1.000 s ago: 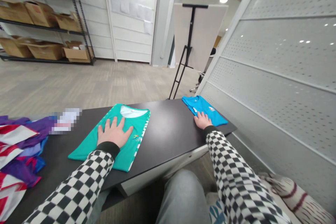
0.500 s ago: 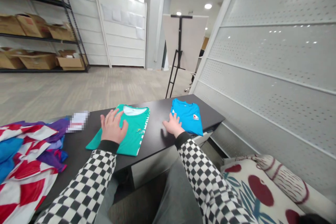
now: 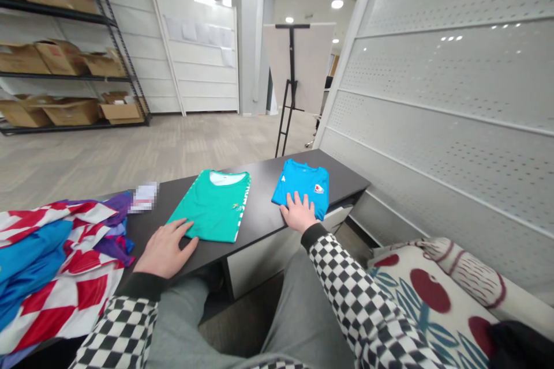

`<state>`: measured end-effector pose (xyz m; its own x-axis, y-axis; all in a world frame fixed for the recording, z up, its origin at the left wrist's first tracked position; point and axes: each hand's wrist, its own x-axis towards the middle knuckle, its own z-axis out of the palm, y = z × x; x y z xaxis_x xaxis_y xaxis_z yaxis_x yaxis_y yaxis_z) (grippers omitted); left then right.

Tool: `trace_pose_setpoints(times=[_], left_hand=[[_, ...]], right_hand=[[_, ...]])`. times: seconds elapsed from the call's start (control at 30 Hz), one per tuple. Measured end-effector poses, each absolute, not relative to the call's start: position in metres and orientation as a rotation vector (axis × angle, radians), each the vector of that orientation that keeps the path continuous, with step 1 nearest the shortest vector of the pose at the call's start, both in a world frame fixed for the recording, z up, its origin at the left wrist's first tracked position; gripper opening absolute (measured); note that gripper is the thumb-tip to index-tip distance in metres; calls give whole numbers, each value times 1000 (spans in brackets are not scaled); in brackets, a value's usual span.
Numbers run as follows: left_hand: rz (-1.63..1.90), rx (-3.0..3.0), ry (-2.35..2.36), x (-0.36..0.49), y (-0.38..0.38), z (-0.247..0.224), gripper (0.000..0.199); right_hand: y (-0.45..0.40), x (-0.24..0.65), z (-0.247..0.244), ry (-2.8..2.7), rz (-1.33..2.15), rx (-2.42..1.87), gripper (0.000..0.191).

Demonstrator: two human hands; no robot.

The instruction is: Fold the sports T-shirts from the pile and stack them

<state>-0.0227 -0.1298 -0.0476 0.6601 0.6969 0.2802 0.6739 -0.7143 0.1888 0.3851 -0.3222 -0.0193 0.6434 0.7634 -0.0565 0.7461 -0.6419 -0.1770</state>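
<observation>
A green jersey (image 3: 213, 207) lies folded on the dark table (image 3: 264, 207), its white-lined collar at the far end. My left hand (image 3: 167, 248) is at its near left corner, fingers spread and fingertips over the cloth's edge. Further right sits a folded blue jersey (image 3: 298, 181) with a small badge on its chest. My right hand (image 3: 299, 212) rests, fingers fanned out, on the near edge of the blue jersey. Neither hand grips anything.
At the table's left is a loose heap of red-and-white checked, blue and purple clothes (image 3: 86, 259), beside a blurred white item (image 3: 144, 197). A patterned cushion (image 3: 424, 288) is at my right, below a perforated panel (image 3: 433, 98). An easel board (image 3: 311, 69) stands beyond.
My left hand has drawn back from the middle of the green jersey to its near left corner. My right hand has shifted right onto the blue jersey's near edge.
</observation>
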Motion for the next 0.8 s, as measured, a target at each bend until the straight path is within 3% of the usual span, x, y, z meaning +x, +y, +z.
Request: trace_pose_setpoints(times=[0.27, 0.37, 0.43, 0.57, 0.73, 0.8], left_hand=[[398, 2723, 1364, -22, -147, -33, 72], [383, 2684, 1456, -18, -148, -29, 77], [352, 2696, 1450, -17, -145, -29, 76], [335, 2767, 1320, -30, -138, -30, 77], [439, 2808, 1004, -75, -150, -23, 68], [460, 2847, 895, -92, -162, -24, 58]], right_hand=[[-331, 359, -4, -1365, 153, -2618, 85], [-334, 318, -1, -1553, -23, -2345, 73], [-334, 281, -5, -1827, 37, -2045, 68], [-327, 231, -23, -2113, 124, -1783, 81], [-339, 241, -34, -2118, -33, -1722, 34], [-351, 252, -33, -2110, -25, -1682, 27]])
